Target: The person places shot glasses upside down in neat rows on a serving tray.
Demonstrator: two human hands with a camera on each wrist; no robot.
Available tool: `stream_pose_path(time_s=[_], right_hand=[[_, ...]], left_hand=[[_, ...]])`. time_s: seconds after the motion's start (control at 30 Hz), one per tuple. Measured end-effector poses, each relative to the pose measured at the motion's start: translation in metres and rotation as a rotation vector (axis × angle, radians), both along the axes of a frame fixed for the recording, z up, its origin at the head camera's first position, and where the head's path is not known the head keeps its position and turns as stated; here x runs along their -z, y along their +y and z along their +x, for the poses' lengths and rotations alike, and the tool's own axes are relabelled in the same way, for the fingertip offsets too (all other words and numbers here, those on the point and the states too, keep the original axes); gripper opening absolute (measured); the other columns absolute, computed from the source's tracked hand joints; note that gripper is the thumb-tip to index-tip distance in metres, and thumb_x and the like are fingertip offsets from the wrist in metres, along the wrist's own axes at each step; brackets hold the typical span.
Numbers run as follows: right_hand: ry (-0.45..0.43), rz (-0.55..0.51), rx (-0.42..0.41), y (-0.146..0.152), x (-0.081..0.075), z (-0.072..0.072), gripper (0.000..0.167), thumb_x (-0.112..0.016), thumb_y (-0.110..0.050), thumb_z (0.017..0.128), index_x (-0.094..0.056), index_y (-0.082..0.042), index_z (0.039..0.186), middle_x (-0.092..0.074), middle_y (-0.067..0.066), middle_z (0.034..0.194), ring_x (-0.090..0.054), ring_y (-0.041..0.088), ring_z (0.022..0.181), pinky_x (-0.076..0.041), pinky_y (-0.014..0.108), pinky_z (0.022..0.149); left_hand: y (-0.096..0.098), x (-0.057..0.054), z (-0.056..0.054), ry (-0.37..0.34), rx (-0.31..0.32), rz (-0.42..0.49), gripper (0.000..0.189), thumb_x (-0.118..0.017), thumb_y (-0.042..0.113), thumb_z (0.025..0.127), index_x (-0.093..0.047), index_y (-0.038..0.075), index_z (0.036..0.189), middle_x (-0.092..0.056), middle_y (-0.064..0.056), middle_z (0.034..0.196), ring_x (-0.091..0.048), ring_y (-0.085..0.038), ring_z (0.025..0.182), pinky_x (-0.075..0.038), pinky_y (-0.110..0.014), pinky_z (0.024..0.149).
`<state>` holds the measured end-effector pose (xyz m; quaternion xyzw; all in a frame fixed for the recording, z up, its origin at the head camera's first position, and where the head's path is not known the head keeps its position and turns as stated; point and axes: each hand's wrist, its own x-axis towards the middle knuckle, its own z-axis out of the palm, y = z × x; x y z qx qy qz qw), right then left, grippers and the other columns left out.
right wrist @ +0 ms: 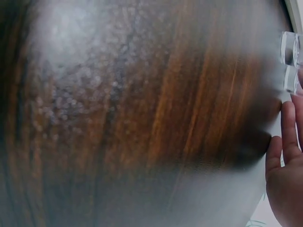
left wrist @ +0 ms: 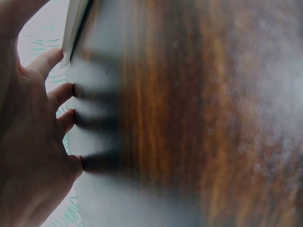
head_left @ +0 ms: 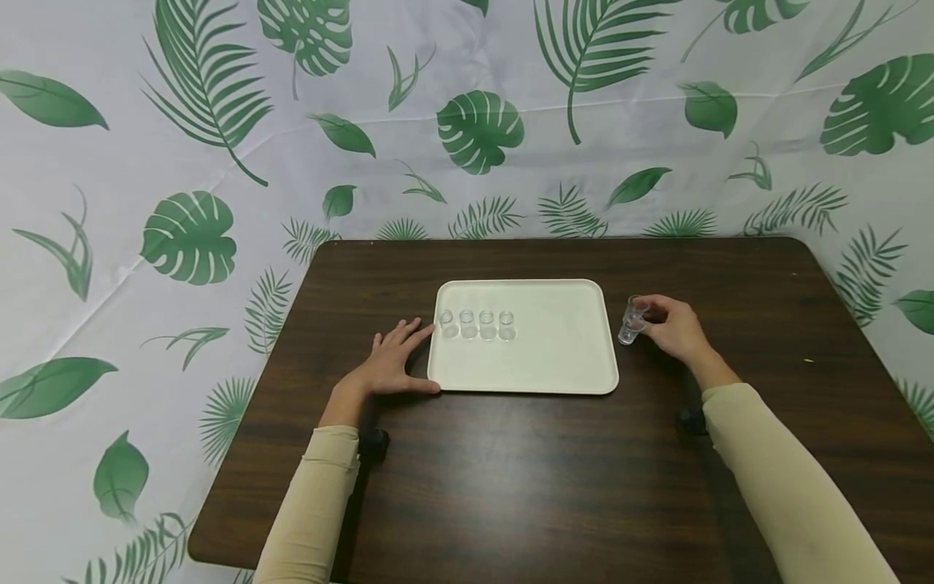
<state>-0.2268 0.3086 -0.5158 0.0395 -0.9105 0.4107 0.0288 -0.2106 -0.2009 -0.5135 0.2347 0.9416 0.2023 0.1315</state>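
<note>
Small clear, cup-shaped vessels of glass or plastic (head_left: 630, 326), apparently two, are at the right hand (head_left: 677, 326), just off the tray's edge at three o'clock. Their combined outline runs from one o'clock to seven; whether they nest or merely touch cannot be determined.

Governing relation: the cream rectangular tray (head_left: 562, 357) with rounded corners and raised rim lies at nine o'clock from these vessels, its long axis running nine to three. The right hand is nearer to the vessels; the left hand (head_left: 390, 363) is at the tray's opposite end.

Right hand: thumb and index finger narrowed in a pinch on the vessels; in the right wrist view the two outer fingers extend towards the table. Left hand: fingers spread wide, holding nothing, with thumb and index finger touching the tray's rim on the nine o'clock side.

Four similar clear vessels (head_left: 477, 325) stand on the tray in a row along nine to three, towards its ten o'clock corner.

All rests on a dark brown wood-grain table (head_left: 525, 470). White cloth with green leaf prints (head_left: 409, 166) hangs at twelve o'clock.
</note>
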Motion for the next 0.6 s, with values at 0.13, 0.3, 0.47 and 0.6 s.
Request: stream_pose_path(time_s=[0.13, 0.3, 0.47, 0.6], right_hand=[[0.019, 0.001, 0.021, -0.0018, 0.0015, 0.0001, 0.034, -0.073, -0.009, 0.089, -0.063, 0.004, 0.118, -0.064, 0.026, 0.112, -0.060, 0.038, 0.101, -0.045, 0.040, 0.084], [0.027, 0.022, 0.045, -0.0004, 0.0019, 0.0006, 0.033, -0.074, -0.011, 0.089, -0.063, 0.003, 0.117, -0.065, 0.024, 0.108, -0.060, 0.034, 0.096, -0.043, 0.033, 0.079], [0.014, 0.021, 0.082, 0.0018, -0.0016, 0.0014, 0.032, -0.071, -0.011, 0.091, -0.061, 0.004, 0.118, -0.064, 0.025, 0.111, -0.059, 0.037, 0.099, -0.045, 0.042, 0.082], [0.022, -0.004, 0.120, 0.0029, -0.0063, 0.0014, 0.033, -0.068, -0.010, 0.093, -0.058, 0.005, 0.120, -0.062, 0.028, 0.116, -0.059, 0.041, 0.104, -0.045, 0.050, 0.088]], left_hand=[[-0.0007, 0.0000, 0.0002, 0.004, 0.003, 0.004, 0.109, -0.075, 0.066, 0.072, -0.019, 0.028, 0.159, -0.011, -0.009, 0.164, -0.002, -0.035, 0.149, -0.001, -0.069, 0.109], [-0.0012, 0.0003, 0.0003, 0.002, 0.000, 0.002, 0.110, -0.074, 0.067, 0.072, -0.019, 0.029, 0.159, -0.010, -0.008, 0.164, -0.002, -0.034, 0.149, 0.000, -0.069, 0.109], [-0.0013, 0.0005, 0.0001, 0.000, -0.001, 0.006, 0.110, -0.074, 0.067, 0.072, -0.019, 0.029, 0.159, -0.010, -0.008, 0.164, -0.002, -0.034, 0.149, 0.000, -0.068, 0.110], [-0.0014, 0.0005, 0.0002, -0.001, 0.003, 0.009, 0.109, -0.075, 0.066, 0.073, -0.019, 0.028, 0.159, -0.010, -0.009, 0.164, -0.002, -0.034, 0.149, 0.000, -0.069, 0.109]])
